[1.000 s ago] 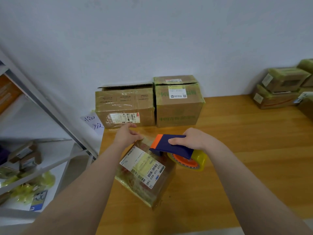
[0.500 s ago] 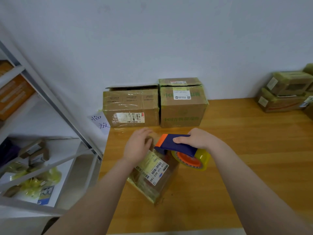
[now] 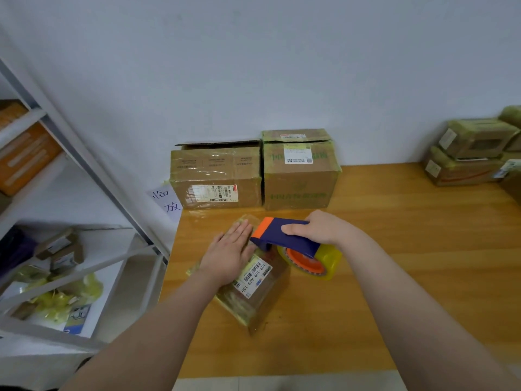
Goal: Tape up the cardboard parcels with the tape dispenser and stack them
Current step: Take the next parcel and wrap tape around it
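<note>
A small cardboard parcel (image 3: 259,294) wrapped in yellowish tape, with a white barcode label, lies on the wooden table (image 3: 394,249). My left hand (image 3: 229,253) presses flat on its top, fingers straight. My right hand (image 3: 317,228) grips the handle of a blue and orange tape dispenser (image 3: 284,235). The dispenser carries a yellow tape roll (image 3: 313,261) and its orange front edge sits at the parcel's far end, next to my left fingertips.
Two larger taped boxes (image 3: 217,176) (image 3: 298,173) stand against the wall behind the parcel. Several taped parcels (image 3: 468,153) are piled at the table's far right. A metal shelf rack (image 3: 84,170) with small boxes stands left of the table, and a handwritten paper note (image 3: 167,201) hangs by the corner.
My left hand moved from the parcel's far edge onto its top and flattened out. The dispenser stayed at the parcel's far end, and the view shifted slightly.
</note>
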